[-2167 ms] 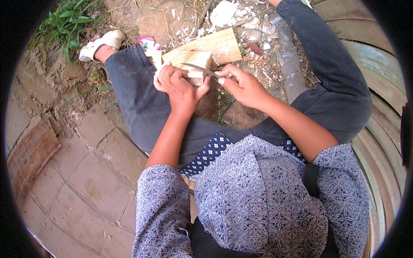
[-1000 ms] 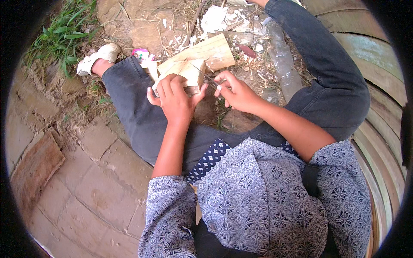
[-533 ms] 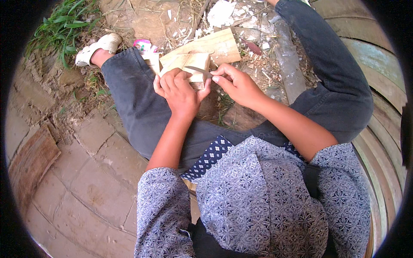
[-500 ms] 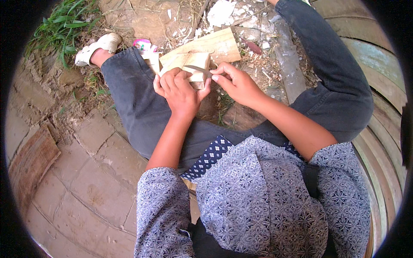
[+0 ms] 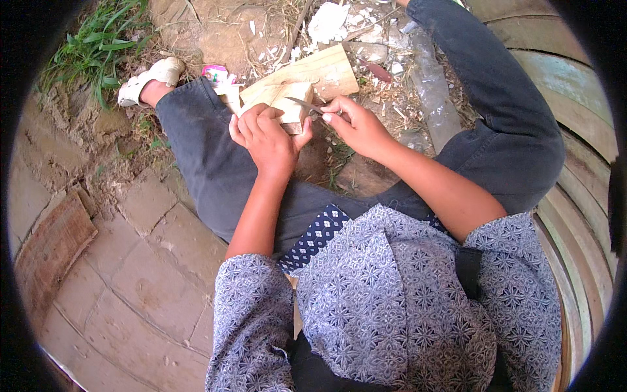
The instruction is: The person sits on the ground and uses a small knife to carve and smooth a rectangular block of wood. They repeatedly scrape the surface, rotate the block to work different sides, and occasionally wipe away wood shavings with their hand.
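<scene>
View from above of a seated person carving wood. The left hand (image 5: 266,138) reaches forward from a bare forearm that runs straight up from the patterned sleeve; its fingers are curled together and clamped on a small pale wood block (image 5: 289,104), thumb spread to the right against the block's near edge. The block sits just beyond the left knee, resting against a larger flat wooden board (image 5: 320,70) that lies on the ground farther away. The right hand (image 5: 356,124) comes in from the right, wrist bent inward, with fingers pinched shut on the handle end of a thin knife (image 5: 304,104); the blade points left and lies across the block's top face. The two hands are near each other, the block between them. Both legs in dark trousers (image 5: 209,150) spread outward; a white sandal (image 5: 140,85) is at far left beside grass (image 5: 91,49). Pale wood chips (image 5: 330,19) litter the far ground.
</scene>
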`<state>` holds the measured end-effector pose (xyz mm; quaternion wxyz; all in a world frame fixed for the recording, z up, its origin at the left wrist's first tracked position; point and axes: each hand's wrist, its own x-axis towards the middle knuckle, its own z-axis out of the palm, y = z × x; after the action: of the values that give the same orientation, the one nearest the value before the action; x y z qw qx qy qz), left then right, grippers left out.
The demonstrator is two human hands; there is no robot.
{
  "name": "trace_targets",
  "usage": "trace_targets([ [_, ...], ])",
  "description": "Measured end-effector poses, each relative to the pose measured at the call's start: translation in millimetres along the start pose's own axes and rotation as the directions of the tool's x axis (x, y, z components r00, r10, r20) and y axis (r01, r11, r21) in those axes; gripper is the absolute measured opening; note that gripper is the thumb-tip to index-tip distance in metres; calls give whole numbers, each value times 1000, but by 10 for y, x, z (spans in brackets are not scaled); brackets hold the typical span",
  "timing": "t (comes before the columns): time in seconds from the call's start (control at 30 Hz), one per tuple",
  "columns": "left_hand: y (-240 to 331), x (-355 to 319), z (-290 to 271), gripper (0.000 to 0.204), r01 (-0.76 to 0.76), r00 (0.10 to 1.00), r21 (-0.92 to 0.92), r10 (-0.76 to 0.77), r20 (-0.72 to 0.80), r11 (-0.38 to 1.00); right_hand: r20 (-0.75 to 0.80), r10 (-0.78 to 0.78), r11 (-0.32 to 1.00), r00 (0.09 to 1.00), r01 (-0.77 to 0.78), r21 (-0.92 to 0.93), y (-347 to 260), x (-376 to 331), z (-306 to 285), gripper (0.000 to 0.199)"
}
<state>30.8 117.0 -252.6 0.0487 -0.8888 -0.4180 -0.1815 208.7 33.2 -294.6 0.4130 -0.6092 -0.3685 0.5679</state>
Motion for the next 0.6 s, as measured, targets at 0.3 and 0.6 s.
trace_targets([
  [0.3,8,113,57,60,-37,999,3,38,-37,999,-113,-122,984,986,105,-143,-6,167,27,22],
  [0.6,36,89,20,59,1,999,19,-1,-37,1000,-23,70,994,997,-68,91,136,152,66,24],
])
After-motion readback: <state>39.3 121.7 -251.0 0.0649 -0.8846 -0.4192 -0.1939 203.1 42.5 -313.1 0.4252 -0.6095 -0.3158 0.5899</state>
